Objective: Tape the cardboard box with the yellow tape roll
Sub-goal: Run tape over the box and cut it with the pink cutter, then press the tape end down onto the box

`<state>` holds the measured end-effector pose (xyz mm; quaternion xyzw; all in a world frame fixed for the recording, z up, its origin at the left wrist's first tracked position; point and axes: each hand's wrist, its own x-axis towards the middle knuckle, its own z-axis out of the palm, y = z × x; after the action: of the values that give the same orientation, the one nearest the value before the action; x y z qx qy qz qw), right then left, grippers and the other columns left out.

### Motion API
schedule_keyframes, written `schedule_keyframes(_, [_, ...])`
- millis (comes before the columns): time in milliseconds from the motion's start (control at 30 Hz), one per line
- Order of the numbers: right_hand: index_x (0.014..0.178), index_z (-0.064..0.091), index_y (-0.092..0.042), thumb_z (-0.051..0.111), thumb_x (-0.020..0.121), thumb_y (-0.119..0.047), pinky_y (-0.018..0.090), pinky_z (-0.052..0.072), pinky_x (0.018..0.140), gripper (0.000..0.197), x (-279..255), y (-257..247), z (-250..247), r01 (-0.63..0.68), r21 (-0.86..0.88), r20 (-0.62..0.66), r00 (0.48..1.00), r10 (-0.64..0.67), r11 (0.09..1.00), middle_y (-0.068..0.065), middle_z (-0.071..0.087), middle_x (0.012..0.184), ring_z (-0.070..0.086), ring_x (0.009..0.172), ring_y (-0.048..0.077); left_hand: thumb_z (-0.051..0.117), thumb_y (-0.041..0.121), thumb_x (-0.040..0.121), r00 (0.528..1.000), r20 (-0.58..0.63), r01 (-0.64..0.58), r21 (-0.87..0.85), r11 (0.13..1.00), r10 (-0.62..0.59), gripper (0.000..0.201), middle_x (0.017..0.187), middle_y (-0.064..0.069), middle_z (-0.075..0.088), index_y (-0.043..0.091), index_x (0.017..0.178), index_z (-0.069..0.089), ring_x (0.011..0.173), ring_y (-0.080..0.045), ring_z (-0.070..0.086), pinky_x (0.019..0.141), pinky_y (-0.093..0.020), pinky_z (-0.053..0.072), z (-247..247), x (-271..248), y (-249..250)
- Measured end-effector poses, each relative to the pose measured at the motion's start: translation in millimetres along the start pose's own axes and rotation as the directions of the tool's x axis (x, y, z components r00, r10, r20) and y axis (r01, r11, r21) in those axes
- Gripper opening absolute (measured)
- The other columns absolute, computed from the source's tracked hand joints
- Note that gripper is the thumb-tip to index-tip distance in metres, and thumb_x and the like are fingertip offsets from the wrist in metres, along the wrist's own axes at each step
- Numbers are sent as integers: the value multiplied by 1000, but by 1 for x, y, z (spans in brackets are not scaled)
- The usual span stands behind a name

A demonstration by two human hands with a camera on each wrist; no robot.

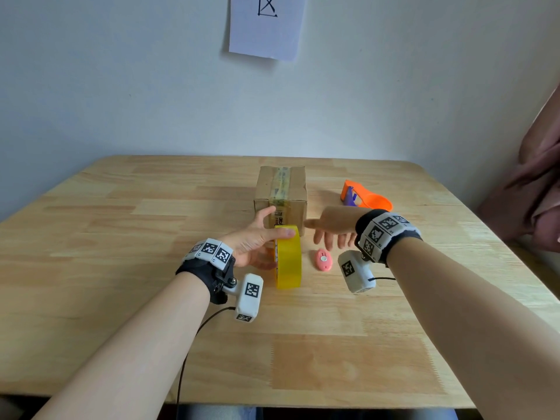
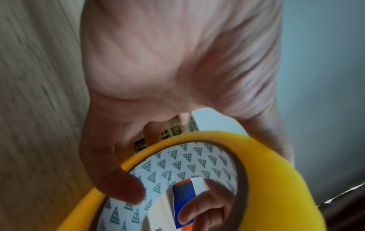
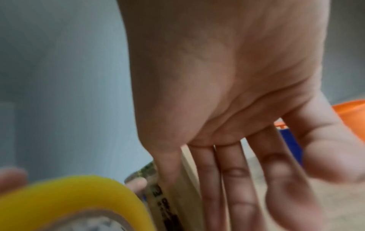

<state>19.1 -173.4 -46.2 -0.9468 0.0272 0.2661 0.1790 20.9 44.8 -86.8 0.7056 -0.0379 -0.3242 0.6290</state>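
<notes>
The yellow tape roll [image 1: 289, 262] stands on edge on the wooden table [image 1: 121, 237], just in front of the cardboard box [image 1: 281, 189], which has a strip of clear tape along its top. My left hand [image 1: 272, 248] grips the roll, thumb over the rim and fingers at its left side. The left wrist view shows the roll [image 2: 272, 179] with a fingertip on its patterned core. My right hand [image 1: 321, 233] hovers open just right of the roll, fingers [image 3: 235, 179] straight and holding nothing. In the right wrist view the roll [image 3: 69, 197] is at lower left.
A small pink oval object [image 1: 323, 259] lies under the right hand. An orange tape dispenser [image 1: 366, 199] sits to the right of the box. Pinkish fabric [image 1: 539, 183] hangs at the table's right edge. A paper sheet [image 1: 266, 25] is on the wall.
</notes>
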Motion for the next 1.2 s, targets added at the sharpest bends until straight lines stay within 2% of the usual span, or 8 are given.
schedule_keyframes(100, [101,81,-21,30,87,-85,47,46,96,83,1,-9,2,2,245,179,983,-47,970,0,81,101,71,100,27,87,36,62,1000,-12,-8,-1,1000,8,115,122,-17,70,49,154,19,90,-30,72,81,-50,58,1,-1,-1])
schedule_keyframes(200, [111,75,-5,56,77,-79,62,36,112,83,5,-16,12,27,405,236,963,-133,914,10,80,101,76,84,25,89,47,53,1000,-8,-25,-3,1000,25,121,126,-18,67,48,153,21,84,-28,76,73,-49,61,2,-5,1])
schedule_keyframes(300, [99,70,2,67,91,-54,40,55,87,57,1,-19,13,117,507,117,972,-203,854,12,78,81,71,62,18,84,59,49,999,-31,-43,-20,999,42,120,130,-15,62,41,153,26,80,-30,76,71,-49,62,3,-8,1])
schedule_keyframes(367, [81,66,-5,67,95,-42,27,51,65,39,-8,-16,8,140,552,72,974,-214,822,2,71,59,65,53,13,82,66,57,998,-60,-39,-100,994,33,107,137,-16,59,32,149,39,94,-37,69,86,-58,57,2,-6,1])
schedule_keyframes(500, [72,62,-11,77,84,-47,27,40,59,40,-10,-1,-12,108,620,-48,994,-100,777,2,60,56,50,52,17,76,52,83,972,-234,-57,-185,981,12,50,132,-10,69,23,122,65,110,-32,69,96,-54,56,6,4,5])
schedule_keyframes(667, [58,52,-15,78,78,-50,22,33,46,47,-18,27,-34,-22,452,-196,973,123,892,4,54,50,43,40,17,78,48,85,926,-376,-67,-238,969,-28,45,118,-2,74,17,117,68,109,-26,71,84,-45,61,19,20,7])
schedule_keyframes(967, [70,56,-18,81,75,-45,26,47,59,36,-7,95,0,-250,245,-337,884,324,937,3,64,68,62,62,22,68,26,97,869,-492,-114,-319,941,-61,16,92,4,72,16,109,68,94,-24,72,80,-39,54,37,38,10])
schedule_keyframes(1200, [64,55,-22,84,75,-50,29,50,64,41,3,101,6,-250,245,-317,892,322,937,2,66,58,61,55,22,75,27,92,829,-557,-172,-313,934,-34,13,100,2,78,17,98,70,86,-18,72,75,-36,56,36,46,1])
